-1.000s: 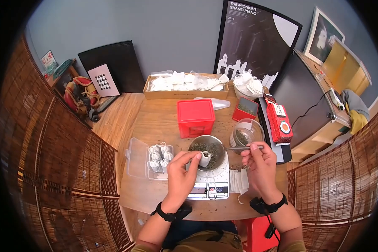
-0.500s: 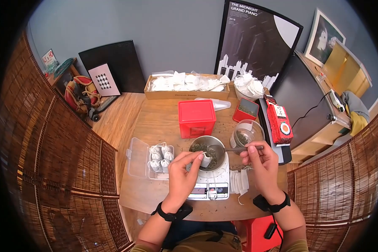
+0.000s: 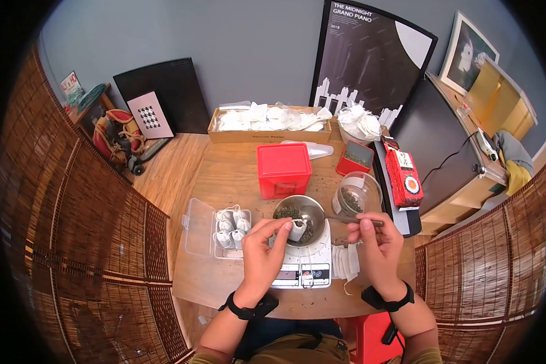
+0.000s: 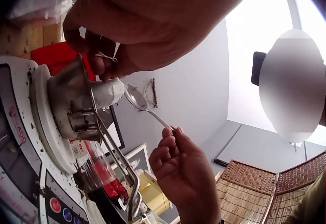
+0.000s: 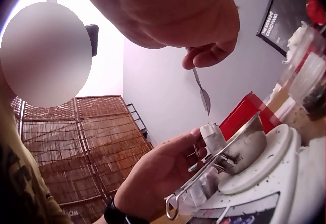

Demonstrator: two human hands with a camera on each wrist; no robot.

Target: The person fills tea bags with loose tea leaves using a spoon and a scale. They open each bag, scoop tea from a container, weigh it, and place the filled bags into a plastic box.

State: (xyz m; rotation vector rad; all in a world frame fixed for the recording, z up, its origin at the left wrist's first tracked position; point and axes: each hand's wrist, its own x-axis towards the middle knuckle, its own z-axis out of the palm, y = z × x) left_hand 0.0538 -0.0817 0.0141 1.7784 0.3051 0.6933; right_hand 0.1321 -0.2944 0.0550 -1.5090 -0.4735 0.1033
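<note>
In the head view, my left hand (image 3: 264, 249) pinches a small white drawstring tea bag (image 3: 297, 230) by its mouth. The bag stands upright over the near part of a metal pan (image 3: 316, 210) with dry green tea leaves inside. Its pale string shows between the fingers in the left wrist view. My right hand (image 3: 381, 246) grips a metal spoon (image 4: 136, 97) by the end of the handle. In both wrist views, the spoon's bowl hangs above the pan, close to the bag's open top. The pan sits on a white kitchen scale (image 3: 290, 261).
Filled bags lie in a clear plastic box (image 3: 191, 233) at left; flat bags (image 3: 346, 261) lie right of the scale. Behind stand a red tin (image 3: 284, 170), a carton (image 3: 255, 137) of white bags, an open red tin (image 3: 353, 159) and a clear tub (image 3: 370, 188) holding leaves.
The spoon's bowl was down in the pan's leaves half a second ago and is now lifted; my right hand has shifted slightly. My left hand keeps its hold on the tea bag.
</note>
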